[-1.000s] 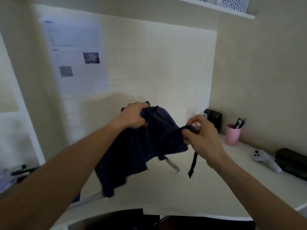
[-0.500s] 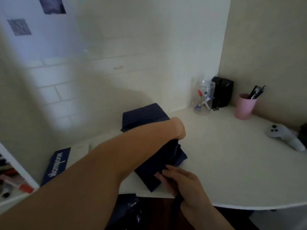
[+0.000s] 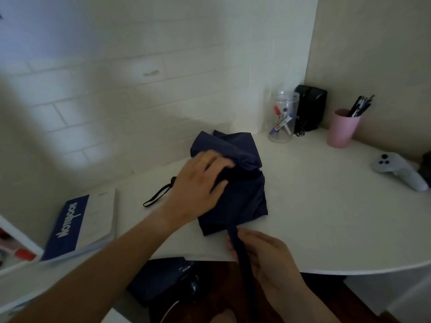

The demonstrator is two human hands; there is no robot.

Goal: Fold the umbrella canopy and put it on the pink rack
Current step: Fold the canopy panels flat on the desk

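Note:
The navy umbrella canopy [image 3: 242, 197] lies bunched on the white desk [image 3: 326, 217], near the tiled wall. My left hand [image 3: 198, 185] rests flat on its left side, fingers curled into the fabric. My right hand [image 3: 263, 252] is at the desk's front edge, pinching the canopy's navy closing strap [image 3: 240, 250], which runs from the bundle down over the edge. A black wrist loop [image 3: 157, 197] sticks out on the desk to the left of my left hand. No pink rack is in view.
A blue-and-white notebook [image 3: 79, 227] lies at the left. At the back right stand a clear jar of markers [image 3: 283, 117], a black box [image 3: 309, 110] and a pink cup of pens [image 3: 341, 128]. A grey game controller [image 3: 396, 169] lies far right. A dark bag [image 3: 163, 278] sits below the desk.
The canopy came down from mid-air onto the desk. My left hand shifted from its far end to its left side; my right hand went from pinching fabric to holding the strap at the front edge.

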